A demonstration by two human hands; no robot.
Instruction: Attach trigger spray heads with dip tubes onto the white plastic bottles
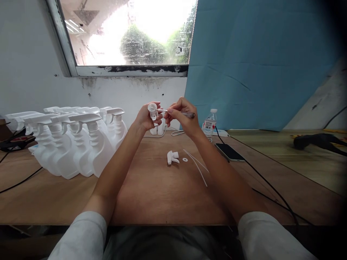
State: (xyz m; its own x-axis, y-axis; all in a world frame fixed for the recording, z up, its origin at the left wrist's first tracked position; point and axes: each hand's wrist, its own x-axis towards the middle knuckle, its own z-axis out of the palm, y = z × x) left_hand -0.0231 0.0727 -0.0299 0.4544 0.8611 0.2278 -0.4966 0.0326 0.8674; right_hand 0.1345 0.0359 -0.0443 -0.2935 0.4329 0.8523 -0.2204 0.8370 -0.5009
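Note:
Raised above the table, my left hand [145, 117] is closed around a small translucent white plastic cup-like part [153, 111], its round opening facing me. My right hand [184, 115] grips a slim screwdriver-like tool [189, 115] with a dark handle; the thin metal shaft points left, its tip at the opening of the plastic part. Whether the tip touches the inside I cannot tell. Below the hands lie a white trigger sprayer head [172, 157], a white ring washer [185, 159] and thin white tubes [199, 168].
Several white spray bottles [93, 144] stand grouped on the left of the wooden table [162, 202]. To the right are a clear water bottle [210, 122], a phone [230, 152] and black cables [267, 177]. A window and a blue sheet [252, 72] are behind.

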